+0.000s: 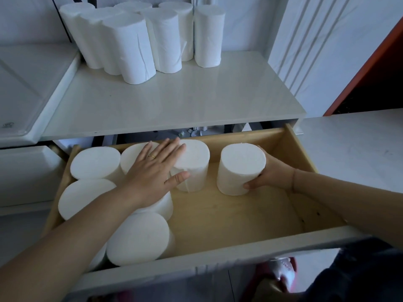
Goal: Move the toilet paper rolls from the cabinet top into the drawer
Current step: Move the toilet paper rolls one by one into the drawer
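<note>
Here, a white cabinet top [174, 101] stood over its open wooden drawer [239, 214].
A cluster of toilet paper rolls [130, 46] stood upright on top; other rolls [96, 162] filled the drawer's left side under the flat, straight-fingered left hand [152, 171], while the right hand [272, 173] clasped one upright roll [241, 168] inside the drawer.

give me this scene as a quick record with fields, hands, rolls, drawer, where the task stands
cabinet top: holds top rolls, about seven, upright, clustered at the back
drawer: pulled open, wooden inside
stored rolls: at least six, upright, packed along the drawer's left side
left hand: flat, fingers straight, resting on the stored rolls
right hand: grips the held roll, upright inside the drawer, apart from the others
task: not done, top rolls left to move
</note>
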### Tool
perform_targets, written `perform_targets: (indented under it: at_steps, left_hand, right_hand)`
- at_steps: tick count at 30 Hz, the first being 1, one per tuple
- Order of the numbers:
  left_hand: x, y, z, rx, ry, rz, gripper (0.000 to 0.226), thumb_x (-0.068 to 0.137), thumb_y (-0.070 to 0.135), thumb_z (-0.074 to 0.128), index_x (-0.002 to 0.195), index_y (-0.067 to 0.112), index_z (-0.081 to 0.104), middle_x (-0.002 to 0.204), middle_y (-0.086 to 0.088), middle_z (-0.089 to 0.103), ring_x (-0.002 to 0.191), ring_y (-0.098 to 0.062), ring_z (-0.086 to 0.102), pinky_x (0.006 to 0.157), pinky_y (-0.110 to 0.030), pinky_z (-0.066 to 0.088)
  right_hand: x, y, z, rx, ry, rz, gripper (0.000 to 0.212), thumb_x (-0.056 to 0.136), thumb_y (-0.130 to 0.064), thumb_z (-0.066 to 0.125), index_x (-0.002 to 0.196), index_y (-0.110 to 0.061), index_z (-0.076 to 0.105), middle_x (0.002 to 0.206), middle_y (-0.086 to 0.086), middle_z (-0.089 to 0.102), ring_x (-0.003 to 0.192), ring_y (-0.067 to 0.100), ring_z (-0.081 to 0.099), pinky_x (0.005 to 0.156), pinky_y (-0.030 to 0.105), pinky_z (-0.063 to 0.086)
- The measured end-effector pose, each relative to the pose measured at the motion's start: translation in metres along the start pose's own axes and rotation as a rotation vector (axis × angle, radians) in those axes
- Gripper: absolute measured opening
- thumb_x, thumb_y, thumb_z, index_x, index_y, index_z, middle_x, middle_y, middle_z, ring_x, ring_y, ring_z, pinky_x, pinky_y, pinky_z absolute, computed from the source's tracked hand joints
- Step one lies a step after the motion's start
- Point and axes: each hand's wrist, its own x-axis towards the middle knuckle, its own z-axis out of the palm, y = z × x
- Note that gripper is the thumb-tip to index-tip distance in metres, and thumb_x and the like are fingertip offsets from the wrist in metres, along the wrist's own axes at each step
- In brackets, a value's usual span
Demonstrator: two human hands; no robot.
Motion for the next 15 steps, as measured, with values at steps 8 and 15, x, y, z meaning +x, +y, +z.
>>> perform_targets:
  at_steps: [8, 15]
  left_hand:
    - [-0.001, -0.001, 0.001, -0.009, 0.008, 0.009, 0.079, 0.075, 0.074, -0.009, 0.143, 0.034, -0.014, 0.151, 0.015, -0.021, 0.141, -0.003, -0.017, 0.114, -0.035, -0.014]
    - [-0.001, 0.0, 0.0, -0.014, 0.008, 0.01, 0.082, 0.074, 0.073, -0.01, 0.146, 0.032, -0.009, 0.149, 0.015, -0.022, 0.14, -0.003, -0.018, 0.114, -0.033, -0.015]
  right_hand:
    - [-0.012, -0.029, -0.03, 0.257, -0.383, 0.377, 0.096, 0.056, -0.066, 0.076, 0.137, -0.044, 0.031, 0.134, 0.0, 0.051, 0.117, 0.029, 0.06, 0.094, 0.048, 0.053]
    - [-0.014, -0.045, 0.003, 0.512, -0.5, 0.477, 0.049, 0.078, -0.027, 0.072, 0.124, -0.029, 0.055, 0.117, 0.011, 0.068, 0.098, 0.031, 0.07, 0.076, 0.032, 0.06]
